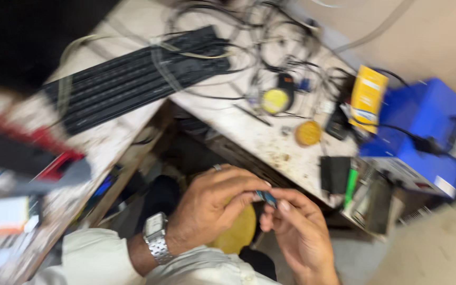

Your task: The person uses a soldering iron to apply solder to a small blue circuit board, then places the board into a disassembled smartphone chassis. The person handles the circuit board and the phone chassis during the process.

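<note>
Your left hand (212, 208) and right hand (299, 227) meet below the desk (270, 140) edge, over your lap. The fingers of both hands are pinched narrow on a small blue part (266, 198), held between the fingertips; the blur hides what it is. A metal watch (155, 237) sits on your left wrist and a ring on that hand. On the desk above lie a black keyboard (138, 76), tangled cables (270, 47), a round yellow tin (308, 133), a yellow box (368, 97) and a blue case (423, 134).
</note>
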